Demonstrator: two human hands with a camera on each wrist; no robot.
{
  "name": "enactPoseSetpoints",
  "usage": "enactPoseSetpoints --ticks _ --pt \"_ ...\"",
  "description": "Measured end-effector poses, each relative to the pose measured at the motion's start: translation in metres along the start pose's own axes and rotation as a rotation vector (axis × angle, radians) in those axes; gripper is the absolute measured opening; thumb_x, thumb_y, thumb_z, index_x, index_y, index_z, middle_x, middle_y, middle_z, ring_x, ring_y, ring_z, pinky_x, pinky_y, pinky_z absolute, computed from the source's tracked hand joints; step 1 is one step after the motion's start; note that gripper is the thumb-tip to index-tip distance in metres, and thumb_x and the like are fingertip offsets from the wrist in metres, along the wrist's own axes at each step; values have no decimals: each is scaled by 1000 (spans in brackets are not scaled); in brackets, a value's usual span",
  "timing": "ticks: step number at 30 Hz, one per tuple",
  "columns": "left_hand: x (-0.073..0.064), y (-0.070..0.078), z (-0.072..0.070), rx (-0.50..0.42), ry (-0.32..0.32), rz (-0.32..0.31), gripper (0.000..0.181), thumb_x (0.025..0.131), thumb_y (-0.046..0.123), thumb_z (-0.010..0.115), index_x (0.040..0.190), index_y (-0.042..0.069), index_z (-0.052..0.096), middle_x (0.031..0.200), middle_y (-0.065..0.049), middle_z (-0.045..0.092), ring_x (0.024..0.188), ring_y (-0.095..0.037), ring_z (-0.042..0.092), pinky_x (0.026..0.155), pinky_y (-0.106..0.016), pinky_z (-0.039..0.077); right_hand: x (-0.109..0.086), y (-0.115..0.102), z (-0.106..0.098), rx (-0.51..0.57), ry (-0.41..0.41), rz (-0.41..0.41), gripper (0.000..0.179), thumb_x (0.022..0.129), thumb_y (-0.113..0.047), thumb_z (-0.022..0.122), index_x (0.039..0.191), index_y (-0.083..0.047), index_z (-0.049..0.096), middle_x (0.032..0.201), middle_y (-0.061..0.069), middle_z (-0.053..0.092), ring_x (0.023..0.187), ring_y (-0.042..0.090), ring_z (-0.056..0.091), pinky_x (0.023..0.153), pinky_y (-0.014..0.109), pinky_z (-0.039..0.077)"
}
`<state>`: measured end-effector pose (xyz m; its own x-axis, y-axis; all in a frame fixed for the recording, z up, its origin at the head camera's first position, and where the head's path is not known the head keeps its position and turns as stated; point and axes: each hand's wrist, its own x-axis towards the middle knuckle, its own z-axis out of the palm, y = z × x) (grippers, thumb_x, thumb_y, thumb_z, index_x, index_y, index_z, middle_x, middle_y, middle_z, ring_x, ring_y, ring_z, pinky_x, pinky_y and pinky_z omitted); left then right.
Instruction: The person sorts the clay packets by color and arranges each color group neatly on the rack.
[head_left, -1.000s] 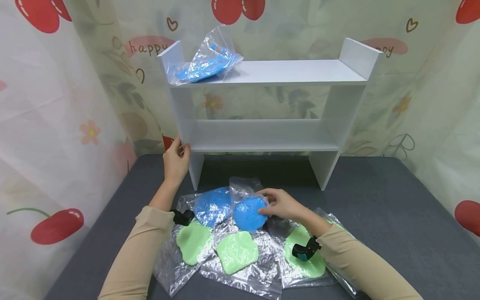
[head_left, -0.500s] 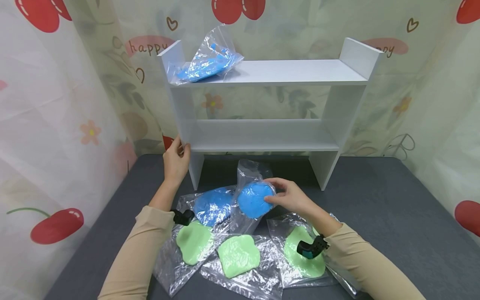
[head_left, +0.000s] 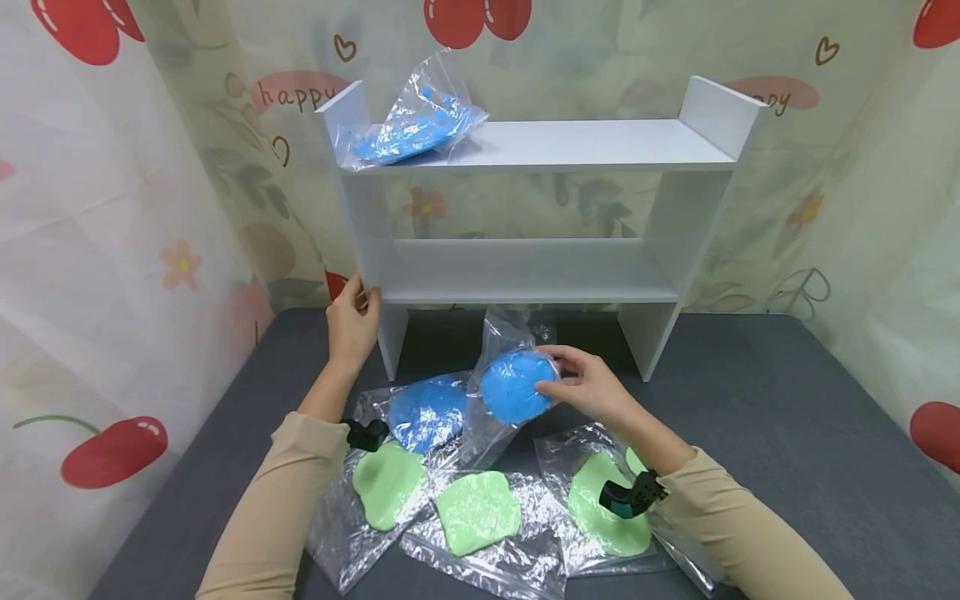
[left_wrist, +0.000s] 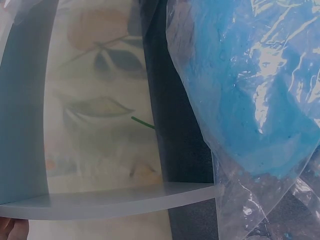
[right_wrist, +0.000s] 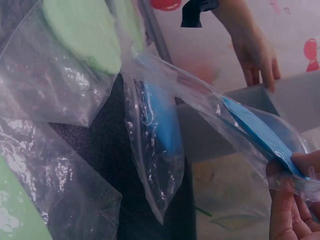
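Observation:
My right hand (head_left: 596, 392) pinches the right edge of a clear plastic bag with a flat, round blue piece (head_left: 516, 387) inside. The bag is raised and tilted in front of the shelf's underside. In the right wrist view, thumb and fingers squeeze the edge of this thin blue piece (right_wrist: 262, 137) through the plastic. My left hand (head_left: 351, 325) grips the front edge of the left side panel of a white shelf (head_left: 525, 287), at the lower board's height. Another bagged blue piece (head_left: 426, 414) lies on the table, left of the held bag.
Bagged light-green pieces (head_left: 478, 512) lie along the front of the dark table (head_left: 787, 433), some under my right forearm. On the shelf's top board, at the left, sits a bag of blue pieces (head_left: 420, 125). A patterned curtain (head_left: 180, 217) surrounds the table.
My right hand has lifted the bagged blue piece off the pile and moved it up and slightly right, toward the shelf. The left hand has kept its hold on the shelf.

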<state>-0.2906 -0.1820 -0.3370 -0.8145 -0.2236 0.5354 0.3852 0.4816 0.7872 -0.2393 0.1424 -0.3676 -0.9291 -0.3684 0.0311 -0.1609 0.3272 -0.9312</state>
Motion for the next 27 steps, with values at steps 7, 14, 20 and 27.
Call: enactPoseSetpoints --ticks 7,14,20,27 --pt "-1 1 -1 -6 -8 -6 42 95 10 49 138 8 47 129 -21 56 115 -36 58 92 -44 51 -7 -7 -2 45 2 -43 53 87 -12 65 136 -9 46 98 6 45 76 7 64 73 31 57" --pt "-1 0 0 -3 -9 -2 42 96 10 49 137 8 47 129 -21 56 115 -36 58 92 -45 51 -10 -13 -4 56 14 -79 53 87 -10 65 136 -9 45 93 6 47 70 8 61 72 29 57" --pt "0 0 0 5 -12 1 42 95 10 49 137 8 47 129 -21 57 114 -36 58 92 -45 52 -13 -17 -6 60 7 -86 54 87 -11 64 137 -10 43 93 7 47 66 8 60 72 25 56" --pt "0 0 -1 6 -10 10 43 95 9 49 138 7 47 129 -22 57 114 -37 58 91 -46 51 -18 -20 -7 79 -8 -134 56 88 -17 65 138 -15 41 91 6 48 63 8 58 72 24 55"
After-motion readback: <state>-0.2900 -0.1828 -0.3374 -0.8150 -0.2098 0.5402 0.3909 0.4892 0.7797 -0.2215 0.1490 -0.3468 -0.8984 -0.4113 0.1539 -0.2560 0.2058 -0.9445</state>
